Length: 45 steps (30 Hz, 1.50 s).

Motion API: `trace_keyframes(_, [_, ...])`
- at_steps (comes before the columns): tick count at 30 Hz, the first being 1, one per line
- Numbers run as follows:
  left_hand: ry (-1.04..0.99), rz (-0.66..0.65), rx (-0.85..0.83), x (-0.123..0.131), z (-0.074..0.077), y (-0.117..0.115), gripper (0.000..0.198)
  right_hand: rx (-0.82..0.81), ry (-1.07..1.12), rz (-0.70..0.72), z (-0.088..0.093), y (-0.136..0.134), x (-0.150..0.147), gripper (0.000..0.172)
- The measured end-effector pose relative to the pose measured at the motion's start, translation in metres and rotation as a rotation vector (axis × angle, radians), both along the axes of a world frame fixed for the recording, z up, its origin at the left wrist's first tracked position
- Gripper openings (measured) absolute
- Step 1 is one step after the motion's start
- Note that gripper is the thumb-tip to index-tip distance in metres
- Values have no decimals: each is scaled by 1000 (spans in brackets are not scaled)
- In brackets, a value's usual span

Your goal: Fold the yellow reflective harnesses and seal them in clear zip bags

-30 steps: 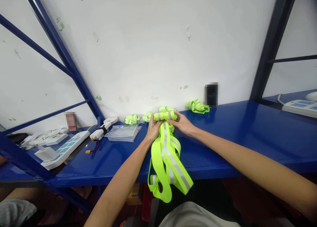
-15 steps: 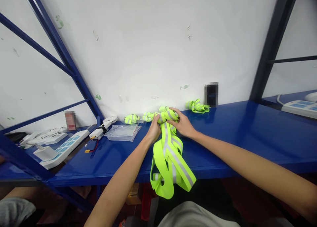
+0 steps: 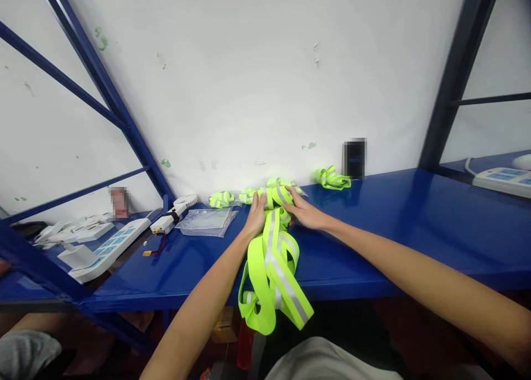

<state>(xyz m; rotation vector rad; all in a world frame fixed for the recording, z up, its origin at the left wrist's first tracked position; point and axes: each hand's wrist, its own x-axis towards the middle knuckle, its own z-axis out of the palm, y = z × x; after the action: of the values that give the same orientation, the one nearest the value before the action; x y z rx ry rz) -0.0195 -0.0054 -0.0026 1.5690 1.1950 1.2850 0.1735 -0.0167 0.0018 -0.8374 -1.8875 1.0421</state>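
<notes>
Between my two hands is a yellow-green reflective strap [image 3: 286, 275] with a silver stripe, its upper part rolled into a bundle. My left hand [image 3: 255, 217] is closed on the left end of the roll, and my right hand [image 3: 305, 207] grips the right end. Loose loops of the strap hang down over the front edge of the blue table [image 3: 406, 225]. Just behind the roll, along the wall, lie more folded reflective straps [image 3: 222, 199], partly hidden by my hands. Another strap bundle [image 3: 331, 178] lies farther right.
Left of my hands lie clear plastic bags [image 3: 205, 222], a white handheld fan [image 3: 176, 211] and a connector with red and black wires [image 3: 155, 246]. A white power strip [image 3: 112, 250] is beyond the blue frame post. A dark blurred object [image 3: 354, 160] leans against the wall.
The hanging loops have swung slightly left and the rolled part has turned and shifted a little left. Both hands still hold it, with the right fingers now lower around its end.
</notes>
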Motion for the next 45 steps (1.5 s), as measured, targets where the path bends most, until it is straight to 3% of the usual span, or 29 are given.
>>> trace_keyframes(2, [43,6,26,-1,2,-3,70,134,-59,-52,-6,6,4,72])
trace_keyframes(4, [16,-85,44,1,4,-5,62,242,-86,-120,-12,13,6,66])
trace_keyframes(7, [-68,-220,46,4,4,-4,55,316,-48,-180,-16,19,5,57])
trace_keyframes(10, [-140,-245,70,5,2,-1,54,344,40,-166,-14,20,1,55])
trace_keyframes(14, [-160,-276,139,4,-2,2,58,228,199,-109,-11,15,-8,53])
trace_keyframes(20, [-171,-211,197,4,-3,6,53,-344,558,-32,-5,-1,-25,66])
trace_keyframes(22, [-201,-214,179,4,-2,8,51,-431,642,48,-2,-3,-25,66])
trace_keyframes(26, [-268,-266,118,2,-1,9,49,-386,633,151,-2,1,-21,54])
trace_keyframes(35, [-297,-252,112,5,4,1,40,-253,548,59,-7,5,-16,43])
trace_keyframes(40, [-252,-249,141,4,2,3,37,-271,556,63,-6,5,-15,46])
trace_keyframes(45, [-231,-260,124,3,1,2,30,-234,503,-28,0,-1,-15,48])
